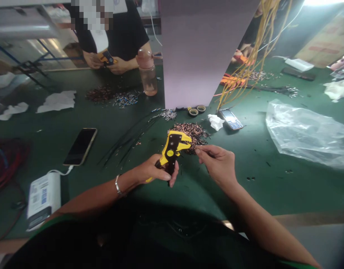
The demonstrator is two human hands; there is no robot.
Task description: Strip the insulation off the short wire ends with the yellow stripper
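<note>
My left hand (158, 170) is wrapped around the handles of a yellow and black wire stripper (172, 149), its jaws pointing up and to the right. Just right of those jaws, my right hand (218, 162) is closed in a pinch. Whatever lies between its thumb and forefinger is too small to make out. Behind the jaws spreads a pile of short black wire pieces (193, 129) with copper-coloured ends. Longer black wires (127, 136) lie to the left of the stripper.
A pale pillar (191, 52) rises beyond the pile. On the green table are a phone (81, 146) cabled to a power bank (44, 200), a keypad phone (230, 119), a plastic bag (306, 134) and a bottle (148, 74). Across it, a person's hands (117, 66) hold another tool.
</note>
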